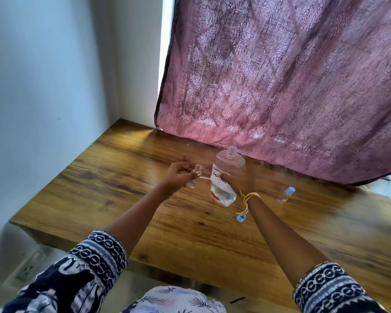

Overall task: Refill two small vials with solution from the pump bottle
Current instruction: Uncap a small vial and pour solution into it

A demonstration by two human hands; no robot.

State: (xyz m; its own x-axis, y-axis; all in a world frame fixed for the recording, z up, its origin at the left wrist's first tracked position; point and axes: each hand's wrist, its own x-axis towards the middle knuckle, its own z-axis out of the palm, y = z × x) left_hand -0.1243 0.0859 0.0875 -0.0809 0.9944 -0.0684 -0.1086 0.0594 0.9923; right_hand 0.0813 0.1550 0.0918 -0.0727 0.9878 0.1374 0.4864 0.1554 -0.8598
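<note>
Head view: a pink patterned curtain (280, 82) hangs behind the wooden table (145, 222). Above the table, the right hand (240, 182) grips the clear bottle (227, 175), its open neck pointing up and away; the handwritten label reads "SOLUTION". The left hand (178, 173) holds an uncapped vial (195, 176) upright, just beside it. Another blue-capped vial (286, 195) lies at right; a loose blue cap (240, 218) rests nearer.

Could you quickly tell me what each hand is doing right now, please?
Left hand: closed around a small open vial, held above the table.
Right hand: gripping the large solution bottle, mostly hidden behind it.
</note>
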